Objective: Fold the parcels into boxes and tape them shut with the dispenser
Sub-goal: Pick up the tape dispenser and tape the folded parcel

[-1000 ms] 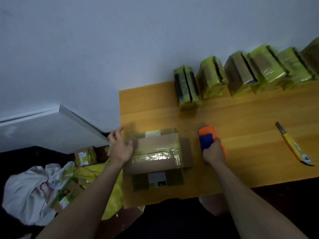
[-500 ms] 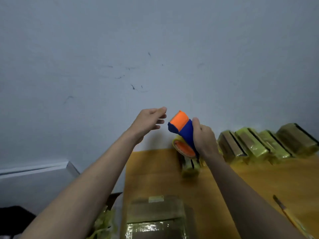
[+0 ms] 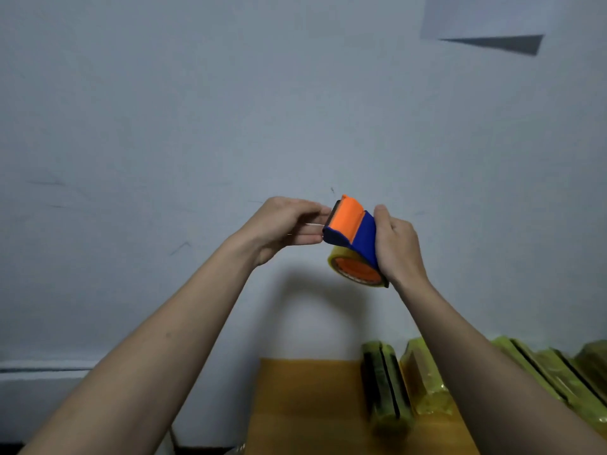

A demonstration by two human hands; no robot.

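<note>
I am seeing one tape dispenser (image 3: 353, 229), orange and blue, with one roll of tape (image 3: 356, 269) hanging under it, and I am counting at least four yellow-wrapped parcels (image 3: 386, 385) standing in a row along the back of the wooden table (image 3: 305, 405). Both arms are reaching up and forward in front of the wall (image 3: 197, 126). The right hand (image 3: 399, 247) is gripping the dispenser's blue body, holding it well above the table. The left hand (image 3: 284, 224) is curling its fingers at the dispenser's front edge; a thin pale strip is showing there, though I cannot tell whether it is pinched. The right forearm is covering part of the row, and the rightmost parcels are running off the frame.
</note>
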